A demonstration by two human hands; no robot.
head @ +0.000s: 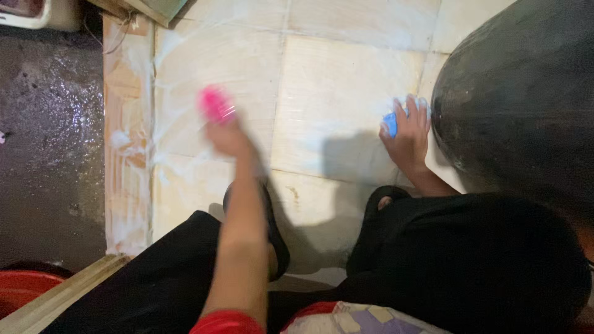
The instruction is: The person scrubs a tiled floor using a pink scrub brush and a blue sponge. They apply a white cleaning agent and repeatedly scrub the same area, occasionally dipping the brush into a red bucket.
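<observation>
Head view: left hand point(228, 137) grips a blurred pink brush point(216, 105), its axis unclear; right hand point(408, 139) clasps a blue object point(390, 124) beside the dark pot point(520, 99) on the soapy tiled floor point(334, 105).

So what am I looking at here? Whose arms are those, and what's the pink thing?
This is one picture, taken by a camera worn on a person's head, so you look down just as they do. The two arms belong to that person, who seems to be crouching in black clothes.

The left hand holds a pink thing. It is blurred, so I cannot say exactly what it is. It could be a brush or a sponge.

The right hand rests on the floor with a small blue thing under its fingers, beside a big dark round pot.

Below is a pale tiled floor with white, soapy-looking streaks. To the left is darker wet ground, and a red tub peeks in at the bottom corner.
</observation>
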